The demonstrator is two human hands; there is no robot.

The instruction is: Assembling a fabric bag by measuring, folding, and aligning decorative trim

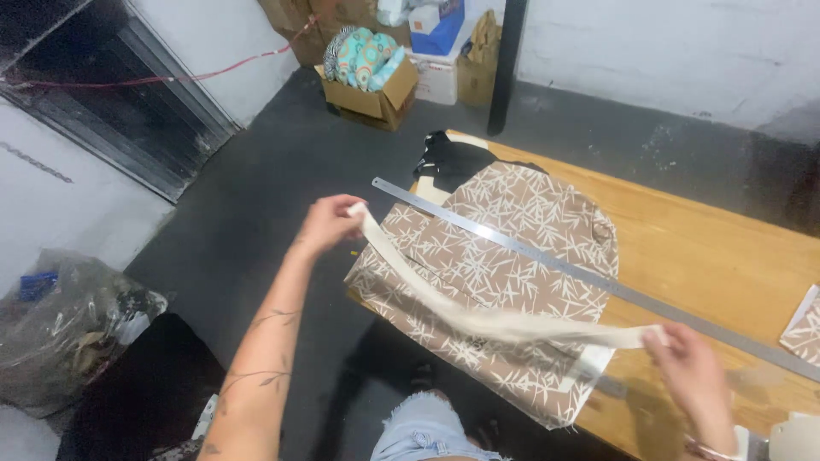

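Hands (329, 224) (694, 365), strip (491, 323), perhaps cloth (504, 256)

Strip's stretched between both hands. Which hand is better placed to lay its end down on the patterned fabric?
Right, probably. The right hand holds its end of the cream strip low, at the edge of the patterned fabric on the table. The left hand holds its end raised, off the table's edge.
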